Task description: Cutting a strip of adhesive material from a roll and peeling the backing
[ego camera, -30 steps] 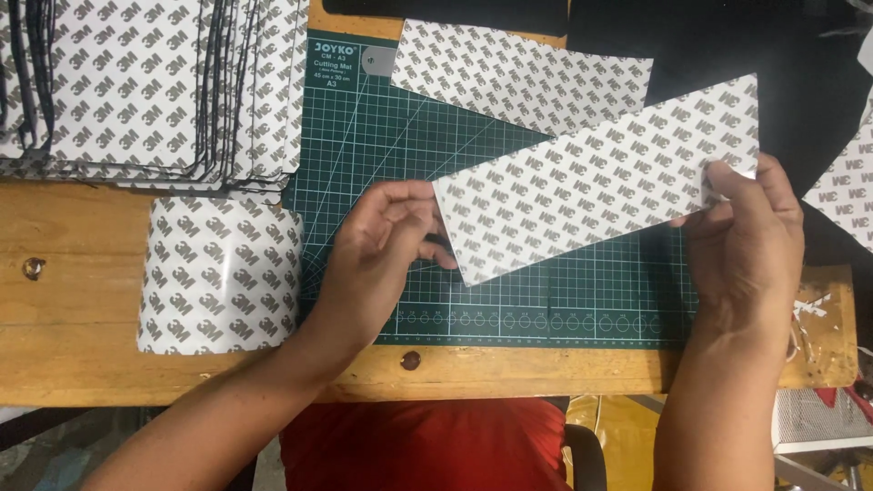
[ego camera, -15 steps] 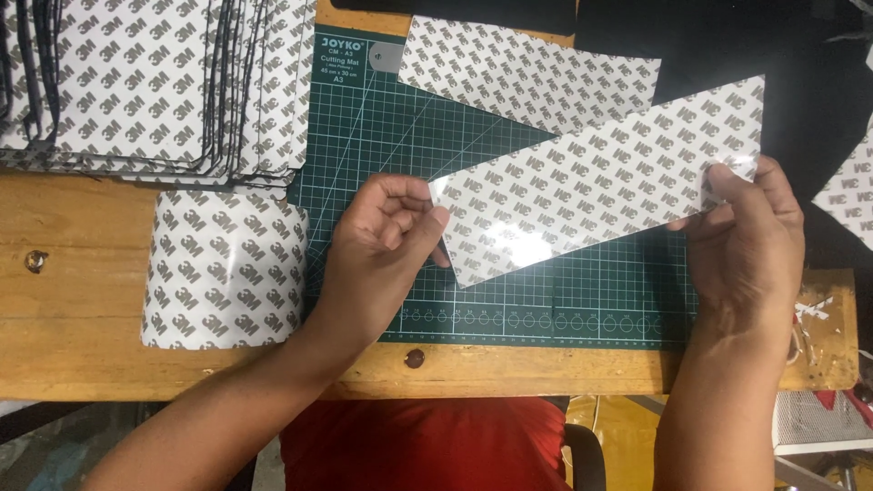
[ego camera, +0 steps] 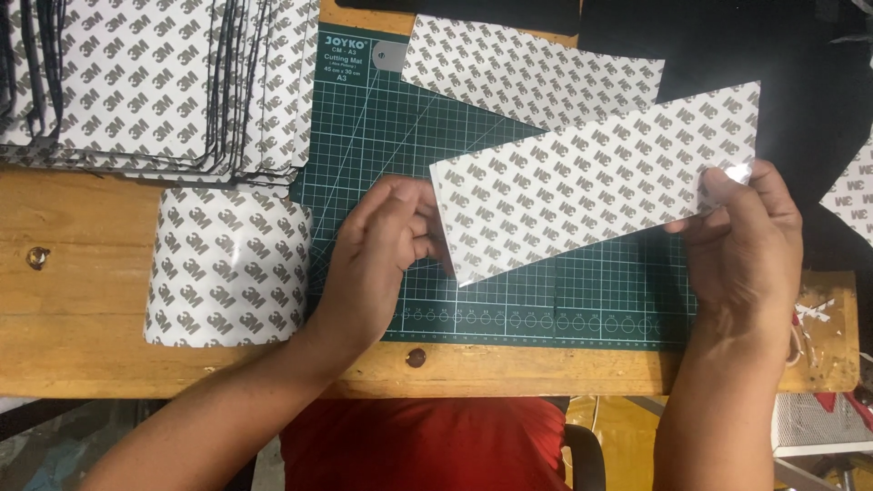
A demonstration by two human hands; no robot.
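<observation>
Patterned adhesive strip is held tilted above the green cutting mat, left hand pinching one end, right hand pinching the other corner, so I'd guess a loose pinch could crease it.

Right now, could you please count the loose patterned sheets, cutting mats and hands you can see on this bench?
Loose patterned adhesive sheets: 4 (held strip, strip on the mat, curled sheet, piece at right edge)
Green cutting mat: 1
Hands: 2 (left hand, right hand)
Total: 7
</observation>
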